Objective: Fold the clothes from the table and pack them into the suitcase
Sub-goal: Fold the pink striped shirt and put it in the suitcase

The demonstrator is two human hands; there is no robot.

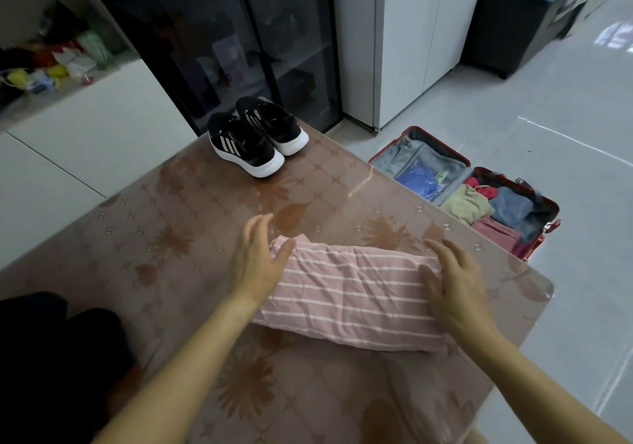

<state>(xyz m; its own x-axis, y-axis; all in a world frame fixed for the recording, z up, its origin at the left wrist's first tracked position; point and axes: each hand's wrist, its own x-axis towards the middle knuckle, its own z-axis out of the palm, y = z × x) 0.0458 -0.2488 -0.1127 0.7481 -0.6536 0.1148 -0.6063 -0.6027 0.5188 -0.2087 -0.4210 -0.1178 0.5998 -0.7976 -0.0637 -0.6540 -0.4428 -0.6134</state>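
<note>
1. A pink striped garment is seen folded into a long, wrinkled bundle lying flat on the table, towards its near right part.
2. The left hand is placed at the bundle's left end. Its fingers are held straight and spread above the tabletop, and the thumb is laid on the fabric's far left corner. Nothing is gripped.
3. The right hand is laid at the bundle's right end with fingers extended and the thumb on the cloth. Here too the fabric is touched rather than clasped.
4. The table is covered with a glossy brown cloth printed with flowers and tiles.
5. A pair of black sneakers (white soles, pale side stripes) is set side by side at the table's far edge, well apart from the garment.
6. A red suitcase is lying open on the pale tiled floor, just beyond the table's right edge.
7. In its nearer half, folded clothes in olive, blue-grey, red and dusky pink are packed. In the farther half, something blue is seen under a grey cover.
8. A dark glass-fronted cabinet is seen behind the sneakers.
</note>
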